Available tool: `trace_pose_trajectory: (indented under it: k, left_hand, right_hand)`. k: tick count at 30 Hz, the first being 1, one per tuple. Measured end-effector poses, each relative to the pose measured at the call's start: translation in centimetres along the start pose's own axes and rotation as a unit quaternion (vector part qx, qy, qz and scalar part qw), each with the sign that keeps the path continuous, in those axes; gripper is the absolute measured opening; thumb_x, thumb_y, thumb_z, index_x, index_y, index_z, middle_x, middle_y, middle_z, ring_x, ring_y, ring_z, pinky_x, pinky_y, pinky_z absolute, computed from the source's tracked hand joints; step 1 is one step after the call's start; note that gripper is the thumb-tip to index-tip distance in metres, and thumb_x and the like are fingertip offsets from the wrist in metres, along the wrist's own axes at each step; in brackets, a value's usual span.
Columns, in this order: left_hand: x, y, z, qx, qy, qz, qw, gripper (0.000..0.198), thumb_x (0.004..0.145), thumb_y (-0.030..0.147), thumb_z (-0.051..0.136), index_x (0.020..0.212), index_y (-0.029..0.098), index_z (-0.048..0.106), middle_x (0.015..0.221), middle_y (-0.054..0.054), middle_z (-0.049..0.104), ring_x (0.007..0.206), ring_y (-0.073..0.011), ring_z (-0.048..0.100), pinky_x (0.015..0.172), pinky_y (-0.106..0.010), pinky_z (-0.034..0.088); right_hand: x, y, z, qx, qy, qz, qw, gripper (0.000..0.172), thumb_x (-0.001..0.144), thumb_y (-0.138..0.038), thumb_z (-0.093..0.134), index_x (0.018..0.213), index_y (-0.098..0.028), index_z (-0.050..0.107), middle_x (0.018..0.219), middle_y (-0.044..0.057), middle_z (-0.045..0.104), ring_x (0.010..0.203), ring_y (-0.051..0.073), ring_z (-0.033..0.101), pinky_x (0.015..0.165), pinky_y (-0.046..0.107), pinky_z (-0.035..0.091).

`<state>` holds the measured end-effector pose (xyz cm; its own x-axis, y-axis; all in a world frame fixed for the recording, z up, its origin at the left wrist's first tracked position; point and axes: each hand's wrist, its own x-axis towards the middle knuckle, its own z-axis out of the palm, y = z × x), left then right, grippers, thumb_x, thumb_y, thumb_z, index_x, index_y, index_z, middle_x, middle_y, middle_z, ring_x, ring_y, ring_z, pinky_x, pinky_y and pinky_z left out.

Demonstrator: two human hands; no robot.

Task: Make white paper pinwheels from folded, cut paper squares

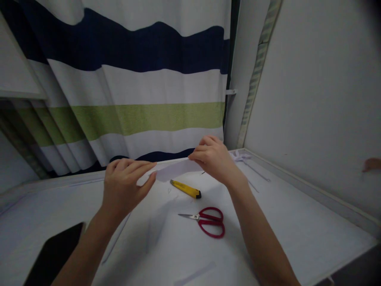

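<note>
Both my hands hold one folded white paper sheet point(175, 169) up above the white table point(297, 222). My left hand point(125, 182) grips its left end with the fingers pressed together along the edge. My right hand point(212, 158) pinches the right end, fingers curled. Under the paper lies a yellow utility knife point(185, 188), and a pair of red-handled scissors point(208, 221) rests nearer to me, blades pointing left.
A dark phone point(55, 254) lies at the near left of the table. Thin paper strips point(195, 273) lie at the near edge, and paper scraps point(242, 157) sit in the far right corner. A striped curtain point(143, 95) hangs behind; a white wall point(321, 99) bounds the right.
</note>
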<state>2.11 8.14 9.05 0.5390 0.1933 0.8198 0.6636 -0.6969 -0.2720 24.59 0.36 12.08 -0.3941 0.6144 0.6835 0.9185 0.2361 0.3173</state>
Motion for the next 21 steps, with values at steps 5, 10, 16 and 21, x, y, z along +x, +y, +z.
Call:
trace_pose_trajectory:
  k: [5,10,16,21]
  left_hand:
    - [0.2,2.5,0.4,-0.057,0.0,0.021,0.998,0.014,0.073,0.028,0.056,0.083,0.024,0.065,0.08,0.002,0.069,0.072,-0.02,0.056,0.072,-0.038,0.037]
    - [0.0,2.6,0.7,-0.06,0.004,0.023,0.998,0.01,0.072,0.026,0.057,0.077,0.022,0.065,0.073,0.001,0.069,0.07,-0.0198,0.056,0.072,-0.037,0.038]
    - [-0.1,2.5,0.9,-0.098,0.013,0.015,0.995,0.009,0.071,0.022,0.057,0.073,0.02,0.065,0.07,0.0,0.069,0.068,-0.0192,0.055,0.069,-0.035,0.04]
    - [-0.2,2.2,1.0,-0.151,0.001,0.013,0.988,0.01,0.071,0.023,0.058,0.075,0.019,0.066,0.073,-0.002,0.069,0.068,-0.0185,0.053,0.067,-0.034,0.041]
  right_hand:
    - [1.2,-2.7,1.0,0.029,-0.028,-0.07,0.997,0.01,0.076,-0.019,0.056,0.07,-0.018,0.064,0.067,0.001,0.063,0.075,0.017,0.043,0.077,0.031,0.028]
    - [1.4,-3.5,1.4,0.048,-0.027,-0.08,0.995,0.009,0.076,-0.019,0.056,0.071,-0.018,0.064,0.067,0.001,0.063,0.076,0.017,0.043,0.08,0.032,0.026]
    - [1.2,-2.9,1.5,0.057,-0.017,-0.084,0.995,0.009,0.075,-0.017,0.057,0.074,-0.02,0.065,0.067,0.0,0.064,0.076,0.017,0.044,0.082,0.033,0.027]
    - [1.1,-2.7,1.5,0.071,-0.006,-0.092,0.993,0.01,0.074,-0.018,0.057,0.074,-0.021,0.066,0.067,-0.002,0.064,0.075,0.016,0.045,0.091,0.032,0.024]
